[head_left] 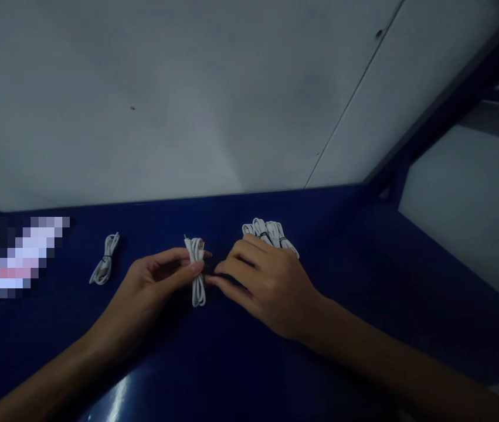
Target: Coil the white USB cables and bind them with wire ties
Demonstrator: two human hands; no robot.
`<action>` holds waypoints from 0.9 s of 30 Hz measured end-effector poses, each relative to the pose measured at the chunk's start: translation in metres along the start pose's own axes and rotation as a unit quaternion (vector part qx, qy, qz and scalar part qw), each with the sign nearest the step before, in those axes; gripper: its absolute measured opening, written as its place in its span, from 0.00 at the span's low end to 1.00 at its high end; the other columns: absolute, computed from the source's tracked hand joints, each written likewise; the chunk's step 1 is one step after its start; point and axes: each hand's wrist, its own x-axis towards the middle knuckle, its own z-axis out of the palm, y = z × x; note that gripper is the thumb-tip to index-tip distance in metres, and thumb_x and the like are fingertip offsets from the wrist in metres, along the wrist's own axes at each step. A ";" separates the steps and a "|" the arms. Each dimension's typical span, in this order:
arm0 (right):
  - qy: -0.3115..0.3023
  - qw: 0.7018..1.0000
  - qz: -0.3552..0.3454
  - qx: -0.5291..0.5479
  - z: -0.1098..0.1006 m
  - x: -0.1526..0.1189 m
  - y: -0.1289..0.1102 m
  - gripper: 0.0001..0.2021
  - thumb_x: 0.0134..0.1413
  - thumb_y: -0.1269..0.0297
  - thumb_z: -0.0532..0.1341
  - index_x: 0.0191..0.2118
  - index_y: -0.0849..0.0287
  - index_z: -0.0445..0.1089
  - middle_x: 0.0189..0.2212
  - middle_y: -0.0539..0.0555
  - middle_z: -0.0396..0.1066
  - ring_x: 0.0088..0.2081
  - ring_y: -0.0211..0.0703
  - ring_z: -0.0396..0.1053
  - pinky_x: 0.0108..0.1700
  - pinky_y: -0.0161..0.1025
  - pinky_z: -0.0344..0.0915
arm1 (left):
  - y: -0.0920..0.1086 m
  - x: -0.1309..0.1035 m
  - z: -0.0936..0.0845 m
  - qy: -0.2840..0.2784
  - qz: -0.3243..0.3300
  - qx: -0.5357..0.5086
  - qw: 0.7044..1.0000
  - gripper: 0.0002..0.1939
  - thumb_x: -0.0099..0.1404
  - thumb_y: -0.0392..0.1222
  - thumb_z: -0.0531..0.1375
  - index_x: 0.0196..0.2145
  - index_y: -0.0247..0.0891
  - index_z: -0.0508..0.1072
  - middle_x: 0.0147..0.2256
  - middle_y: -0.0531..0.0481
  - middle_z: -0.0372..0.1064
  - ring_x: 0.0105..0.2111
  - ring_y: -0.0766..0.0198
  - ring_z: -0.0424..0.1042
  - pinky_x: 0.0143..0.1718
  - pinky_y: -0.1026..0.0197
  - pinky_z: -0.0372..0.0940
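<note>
A white cable (197, 287), folded into a narrow bundle, is pinched upright between the thumb and fingers of my left hand (155, 275). Its plug ends stick out at the top. Close to the bundle's right side is my right hand (262, 281), with its fingers curled and thumb and fingertips drawn near each other. Whatever lies between those fingertips is too dark and small to make out. Behind my right hand lies a group of white cable bundles (271, 231) with black ties, partly hidden by the hand. Another tied white cable bundle (105, 261) rests left of my left hand.
The blue tabletop (196, 369) runs up against a pale wall panel (179, 117). At the far left lies a pixelated bright object (24, 258). A blue frame bar (447, 105) slants along the right side.
</note>
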 end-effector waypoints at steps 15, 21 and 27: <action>-0.014 1.000 -0.015 0.002 0.007 -0.004 -0.011 0.16 0.74 0.77 0.60 0.31 0.63 0.77 0.29 0.51 0.72 0.31 0.38 0.65 0.32 0.37 0.66 | -0.001 0.003 0.001 0.071 0.029 0.005 0.997 0.18 0.62 0.52 0.78 0.48 0.45 0.89 0.49 0.45 0.87 0.53 0.49 0.83 0.60 0.54 0.71; -0.006 1.000 -0.028 -0.008 0.004 -0.004 -0.011 0.15 0.70 0.79 0.61 0.29 0.62 0.73 0.27 0.49 0.68 0.30 0.37 0.62 0.29 0.37 0.62 | 0.003 0.000 0.000 0.104 0.053 -0.057 0.992 0.16 0.63 0.50 0.78 0.46 0.44 0.88 0.49 0.46 0.87 0.55 0.52 0.82 0.59 0.59 0.72; -0.051 0.998 -0.039 -0.001 0.005 -0.009 -0.014 0.15 0.71 0.78 0.61 0.30 0.60 0.72 0.27 0.49 0.67 0.29 0.37 0.61 0.26 0.38 0.57 | 0.012 0.005 -0.002 0.154 0.081 -0.151 0.973 0.10 0.65 0.44 0.77 0.43 0.43 0.88 0.48 0.50 0.86 0.52 0.56 0.83 0.52 0.64 0.78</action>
